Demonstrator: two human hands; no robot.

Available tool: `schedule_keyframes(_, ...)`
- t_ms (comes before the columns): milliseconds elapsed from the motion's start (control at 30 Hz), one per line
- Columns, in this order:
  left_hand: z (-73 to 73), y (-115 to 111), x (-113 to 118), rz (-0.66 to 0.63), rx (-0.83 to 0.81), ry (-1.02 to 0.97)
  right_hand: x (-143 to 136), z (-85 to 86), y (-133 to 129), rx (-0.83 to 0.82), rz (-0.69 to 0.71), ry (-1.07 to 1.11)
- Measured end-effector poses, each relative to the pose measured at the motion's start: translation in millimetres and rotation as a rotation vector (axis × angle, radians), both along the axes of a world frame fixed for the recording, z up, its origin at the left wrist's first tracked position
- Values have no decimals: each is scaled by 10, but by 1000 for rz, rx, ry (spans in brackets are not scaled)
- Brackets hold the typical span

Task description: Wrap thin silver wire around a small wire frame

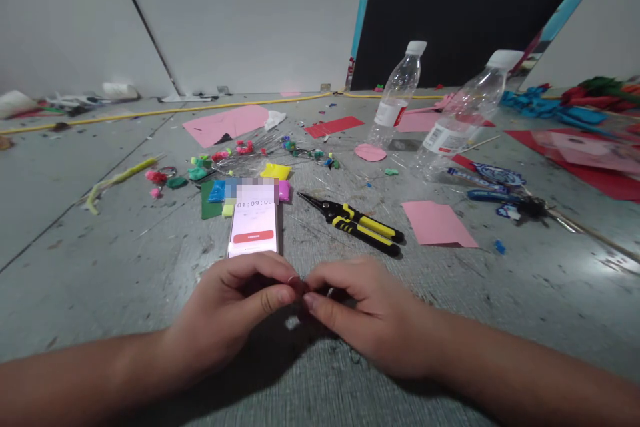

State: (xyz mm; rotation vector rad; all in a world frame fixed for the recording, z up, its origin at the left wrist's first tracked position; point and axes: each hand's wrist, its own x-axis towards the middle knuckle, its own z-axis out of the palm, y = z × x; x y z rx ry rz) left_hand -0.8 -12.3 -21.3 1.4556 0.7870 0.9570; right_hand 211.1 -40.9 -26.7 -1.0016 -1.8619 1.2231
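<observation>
The screen of a smartphone (254, 220) reads 01:09:0 with an unclear last digit; the lettering on its red button (254, 237) is illegible. Likewise unreadable is the print on the farther bottle's label (389, 113) and the nearer bottle's barcoded label (444, 140).

- My left hand (223, 313) and right hand (375, 317) mostly cover a small reddish piece (296, 283), its shape unclear.
- The phone (253, 221) is blurred at its top, its bottom behind my left hand.
- The black board (450, 13) is cut off above.
</observation>
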Motion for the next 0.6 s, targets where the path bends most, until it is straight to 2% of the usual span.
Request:
schedule_keyframes(100, 2, -14, 10, -17, 16, 23, 1, -7, -1, 87, 15, -32)
schedule_keyframes(200, 11, -31, 8, -27, 3, 58, -1, -15, -17, 212, -42, -1)
schedule_keyframes(267, 15, -36, -8, -33, -31, 66, -2, -16, -29, 221, -81, 55)
schedule_keyframes(333, 14, -38, -27, -38, -98, 41, -5, -17, -37, 151, -82, 100)
schedule_keyframes(400, 3, -40, -35, -67, -191, -20, -14, -19, -39, 9, -76, 154)
schedule_keyframes(500, -42, -57, -22, -179, -352, -151, -31, -25, -37, -247, -57, 282)
schedule_keyframes(600, -116, -95, 4, -300, -516, -288, -44, -18, -43, -375, -29, 343)
